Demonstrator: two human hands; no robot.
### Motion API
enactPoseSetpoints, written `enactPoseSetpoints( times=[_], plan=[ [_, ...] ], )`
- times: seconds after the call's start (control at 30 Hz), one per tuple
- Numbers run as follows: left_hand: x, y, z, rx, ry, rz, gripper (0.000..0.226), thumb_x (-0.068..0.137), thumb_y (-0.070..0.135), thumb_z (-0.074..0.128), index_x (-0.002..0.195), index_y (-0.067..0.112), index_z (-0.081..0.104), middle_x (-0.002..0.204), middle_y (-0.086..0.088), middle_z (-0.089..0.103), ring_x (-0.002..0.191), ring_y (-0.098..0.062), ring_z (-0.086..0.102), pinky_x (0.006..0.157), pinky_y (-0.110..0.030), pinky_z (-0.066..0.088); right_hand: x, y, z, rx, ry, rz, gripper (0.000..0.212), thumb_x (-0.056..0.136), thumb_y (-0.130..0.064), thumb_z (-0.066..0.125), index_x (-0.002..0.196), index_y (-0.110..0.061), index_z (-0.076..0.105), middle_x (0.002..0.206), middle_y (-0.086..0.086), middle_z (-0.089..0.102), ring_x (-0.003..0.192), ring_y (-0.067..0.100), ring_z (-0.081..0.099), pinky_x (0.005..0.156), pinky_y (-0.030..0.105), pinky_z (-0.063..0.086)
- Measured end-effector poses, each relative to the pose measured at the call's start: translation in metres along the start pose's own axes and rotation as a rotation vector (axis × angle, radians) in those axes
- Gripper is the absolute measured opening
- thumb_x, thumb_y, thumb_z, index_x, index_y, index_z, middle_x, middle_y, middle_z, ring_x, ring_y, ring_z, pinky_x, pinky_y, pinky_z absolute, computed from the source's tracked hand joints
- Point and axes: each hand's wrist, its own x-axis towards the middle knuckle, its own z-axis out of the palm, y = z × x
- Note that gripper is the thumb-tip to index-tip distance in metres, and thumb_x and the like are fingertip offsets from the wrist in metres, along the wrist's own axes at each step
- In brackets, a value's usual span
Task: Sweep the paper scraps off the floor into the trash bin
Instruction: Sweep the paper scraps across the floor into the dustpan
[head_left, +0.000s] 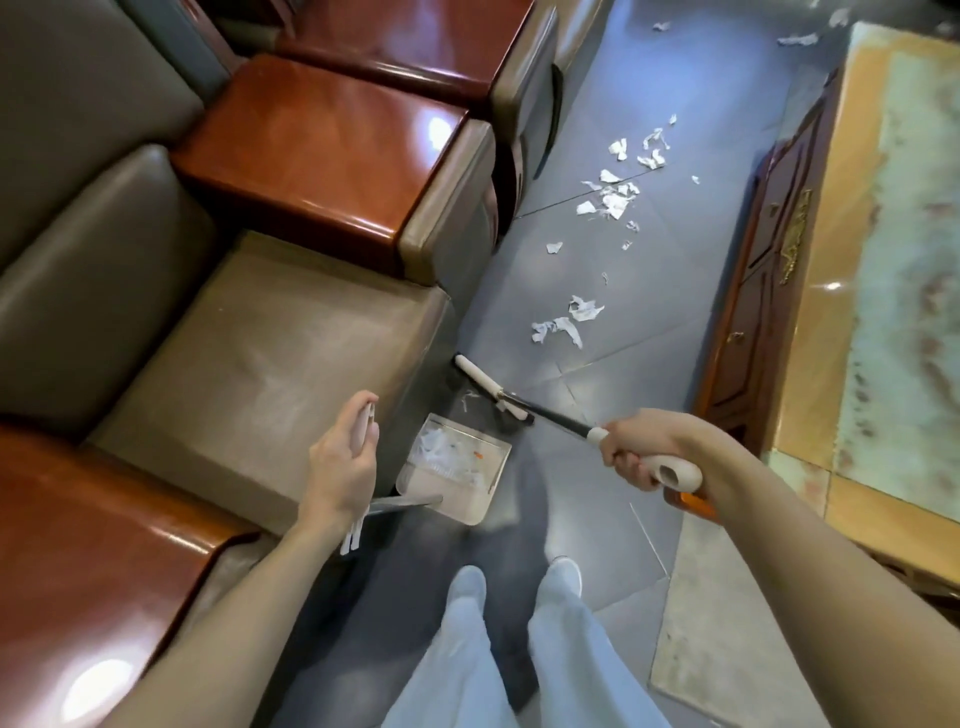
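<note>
Clenches right grip (639, 452) round cream plastic broom handle (691, 473), forearm angled inward; curls left grip (345, 462) round pale upright dustpan handle (368, 423).

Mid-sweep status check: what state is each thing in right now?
Left hand: grips the dustpan handle.
Right hand: grips the broom handle.
Broom: head down at the floor, beside the sofa.
Dustpan: on the floor, some scraps inside.
Paper scraps: most scattered on the floor ahead, unswept.
Trash bin: not in view.
</note>
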Motion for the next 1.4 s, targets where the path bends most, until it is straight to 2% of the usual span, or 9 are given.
enactPoseSetpoints(
  times=[0.1,0.2,0.27,0.6,0.83,0.97,1.13,1.23,1.4],
  plan=[
    [0.017,-0.002,-0.004,0.002,-0.016,0.067,0.027,0.097,0.016,0.049,0.123,0.026,0.053,0.095,0.004,0.057,0.085,-0.021,0.053,0.076,-0.033,0.041,-0.025,-0.003,0.004,0.148,0.003,-0.008,0.011,0.092,0.002,0.042,0.098,-0.003,0.05,0.046,0.003,0.04,0.027,0.005,0.035,0.031,0.01,0.031],
    [0.035,-0.003,-0.007,0.028,-0.04,0.07,0.029,0.097,0.017,0.049,0.125,0.026,0.052,0.092,-0.002,0.059,0.078,-0.025,0.054,0.071,-0.035,0.043,-0.031,0.001,0.016,0.138,0.084,-0.057,0.041,0.091,0.001,0.044,0.131,0.0,0.048,0.046,0.004,0.041,0.028,0.006,0.036,0.032,0.01,0.033],
    [0.046,-0.001,-0.01,0.025,-0.046,0.071,0.029,0.098,0.02,0.048,0.125,0.028,0.051,0.095,-0.002,0.059,0.079,-0.027,0.056,0.071,-0.037,0.045,-0.022,0.001,0.026,0.16,0.111,-0.085,0.045,0.091,0.002,0.042,0.135,0.0,0.043,0.044,0.003,0.041,0.028,0.005,0.035,0.032,0.01,0.032],
    [0.08,0.019,0.003,-0.04,-0.099,0.086,0.028,0.098,0.019,0.046,0.123,0.031,0.051,0.093,-0.007,0.061,0.078,-0.028,0.057,0.066,-0.036,0.046,0.019,0.016,0.099,0.307,-0.065,0.009,0.01,0.086,0.003,0.042,0.083,-0.004,0.048,0.046,0.002,0.04,0.031,0.006,0.033,0.032,0.013,0.031],
    [0.086,0.028,0.015,-0.031,-0.187,0.143,0.031,0.098,0.021,0.048,0.127,0.033,0.049,0.104,-0.01,0.065,0.089,-0.034,0.061,0.08,-0.049,0.052,-0.03,0.022,0.039,0.623,-0.17,0.075,0.009,0.091,-0.002,0.041,0.083,-0.002,0.046,0.044,0.002,0.042,0.027,0.006,0.038,0.026,0.013,0.032],
    [0.1,0.052,0.037,-0.026,-0.148,0.205,0.033,0.096,0.019,0.051,0.128,0.029,0.051,0.113,-0.01,0.065,0.098,-0.034,0.06,0.083,-0.036,0.044,-0.043,0.021,0.001,0.644,-0.072,-0.017,0.038,0.09,0.001,0.039,0.125,-0.013,0.043,0.043,0.001,0.038,0.027,0.005,0.034,0.027,0.011,0.029],
    [0.134,0.098,0.072,-0.022,-0.158,0.264,0.031,0.097,0.02,0.049,0.125,0.034,0.05,0.107,-0.011,0.066,0.092,-0.033,0.059,0.076,-0.034,0.041,-0.042,-0.006,-0.06,0.643,0.015,-0.103,0.037,0.09,0.001,0.041,0.126,-0.009,0.045,0.05,0.001,0.038,0.029,0.005,0.035,0.028,0.012,0.03],
    [0.155,0.123,0.096,-0.038,-0.148,0.254,0.032,0.096,0.02,0.05,0.123,0.037,0.049,0.101,-0.01,0.066,0.089,-0.032,0.06,0.075,-0.036,0.043,-0.034,-0.032,-0.101,0.629,0.075,-0.133,0.053,0.092,0.002,0.038,0.144,-0.008,0.033,0.058,0.0,0.034,0.028,0.004,0.033,0.029,0.011,0.028],
    [0.19,0.149,0.13,-0.059,-0.135,0.233,0.034,0.096,0.016,0.052,0.125,0.033,0.05,0.106,-0.003,0.065,0.097,-0.025,0.06,0.081,-0.03,0.04,-0.006,-0.066,-0.156,0.558,0.167,-0.199,0.046,0.088,0.006,0.038,0.128,-0.011,0.049,0.055,0.002,0.038,0.029,0.005,0.035,0.03,0.012,0.031]
  ],
)
